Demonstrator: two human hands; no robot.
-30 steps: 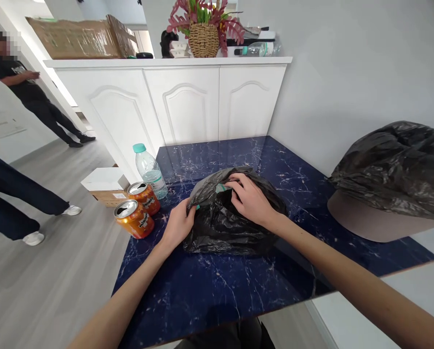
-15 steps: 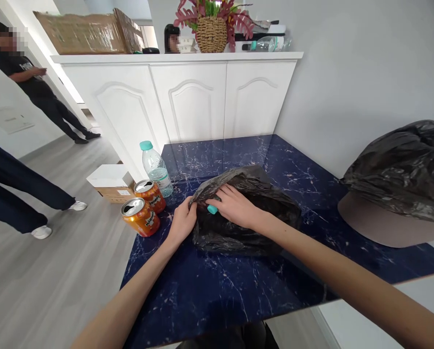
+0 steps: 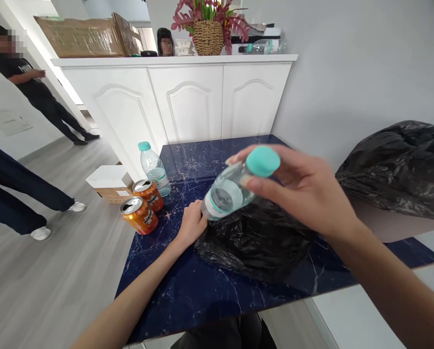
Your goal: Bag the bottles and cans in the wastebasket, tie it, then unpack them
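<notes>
My right hand (image 3: pixel 304 189) grips a clear plastic water bottle (image 3: pixel 226 196) near its neck, tilted so the turquoise cap points up toward me. Some water shows inside it. Below the bottle lies a black plastic bag (image 3: pixel 253 242), crumpled on the dark blue marbled table (image 3: pixel 187 300). My left hand (image 3: pixel 192 224) is closed at the bag's left edge, its fingertips partly hidden. Left of that hand stand two orange soda cans (image 3: pixel 140 215) with opened tops. Just behind them is another upright water bottle (image 3: pixel 154 169) with a turquoise cap.
At the right, a second black bag (image 3: pixel 402 169) covers the top of a pale rounded object. White cabinets (image 3: pixel 187 102) border the far table edge, carrying a cardboard box (image 3: pixel 82 36) and a plant basket (image 3: pixel 208 38). A small carton (image 3: pixel 111 183) sits beyond the cans. People are at the left and behind the cabinets.
My right hand has come out of the black bag and up, bringing the water bottle into view. The bag's opening has sunk down. My left hand stays at its edge.
</notes>
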